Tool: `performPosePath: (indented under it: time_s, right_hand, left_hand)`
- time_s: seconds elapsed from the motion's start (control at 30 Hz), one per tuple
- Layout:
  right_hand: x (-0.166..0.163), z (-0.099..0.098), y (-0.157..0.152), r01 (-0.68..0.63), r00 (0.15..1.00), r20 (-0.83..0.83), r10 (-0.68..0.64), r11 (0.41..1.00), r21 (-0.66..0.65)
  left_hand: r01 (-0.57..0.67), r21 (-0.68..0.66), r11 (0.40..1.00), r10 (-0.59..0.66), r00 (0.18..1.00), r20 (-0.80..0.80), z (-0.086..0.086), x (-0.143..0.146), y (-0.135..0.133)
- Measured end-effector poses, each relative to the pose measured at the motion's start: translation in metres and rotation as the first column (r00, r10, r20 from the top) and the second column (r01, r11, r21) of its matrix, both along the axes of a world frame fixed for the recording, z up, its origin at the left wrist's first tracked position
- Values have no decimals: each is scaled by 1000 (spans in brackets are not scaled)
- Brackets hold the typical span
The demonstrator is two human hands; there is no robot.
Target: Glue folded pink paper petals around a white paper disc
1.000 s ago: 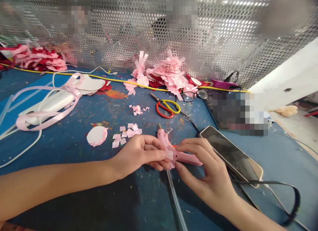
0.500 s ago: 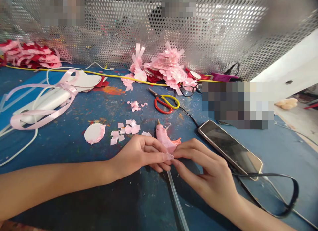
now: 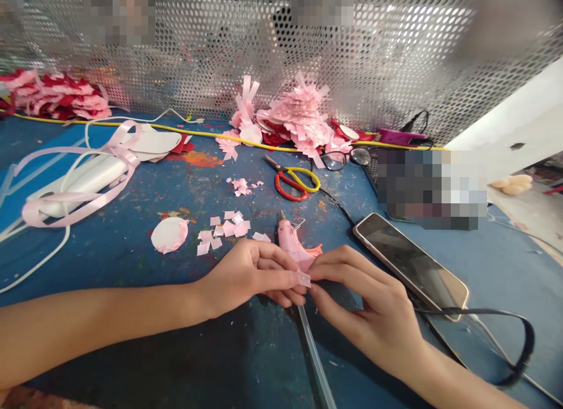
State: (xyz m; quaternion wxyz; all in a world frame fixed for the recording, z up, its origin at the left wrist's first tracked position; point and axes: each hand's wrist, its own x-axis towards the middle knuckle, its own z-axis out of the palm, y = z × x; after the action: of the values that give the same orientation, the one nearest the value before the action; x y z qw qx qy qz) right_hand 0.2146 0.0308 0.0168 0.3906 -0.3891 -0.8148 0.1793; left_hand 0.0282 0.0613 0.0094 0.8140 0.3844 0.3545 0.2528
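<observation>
Pink ribbon piece (image 3: 304, 279) — probably light, limp and slippery; grasp by the edges. Left hand (image 3: 246, 274) pinches it over the tabletop (image 3: 114, 262); right hand (image 3: 373, 303), fingertips nearly closed, adjoins its free edge — grip unclear.

**Blue tabletop (image 3: 259, 362) crowded from edge to edge**

A pink glue gun (image 3: 290, 242) lies on the paint-stained surface, a smartphone (image 3: 411, 265) to its right and scissors (image 3: 287, 174) with red and yellow handles beyond. Small pink squares (image 3: 229, 228) are scattered between the gun and a white disc (image 3: 169, 234) partly edged in pink; finer pink scraps (image 3: 240, 186) lie farther back. Along the far side, a yellow cord (image 3: 171, 128) stretches near a pink heap (image 3: 303, 116) and eyeglasses (image 3: 335, 160). A blue sheet (image 3: 57, 139) lies at left.
</observation>
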Motion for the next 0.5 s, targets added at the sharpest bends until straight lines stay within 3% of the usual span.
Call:
performPosePath:
  time_s: [0.17, 0.27, 0.33, 0.4, 0.5]
  right_hand:
    - [0, 0, 0, -9, 1000, -4, 9, 1000, 5]
    - [0, 0, 0, 3, 1000, -14, -3, 1000, 3]
    - [-1, 1, 0, 11, 1000, -23, -11, 1000, -5]
    - [-2, 2, -1, 15, 999, -33, -15, 1000, -14]
    - [-2, 4, -1, 12, 999, -46, -13, 1000, -26]
  left_hand:
    - [16, 41, 999, -14, 1000, -27, -1, 0, -2]
    - [20, 245, 969, 4, 995, -98, -1, -1, -5]
    - [33, 490, 871, 51, 986, -159, -1, -2, -6]
    - [63, 700, 711, 107, 975, -196, -2, -4, -8]
    - [94, 841, 533, 166, 963, -214, -4, -5, -8]
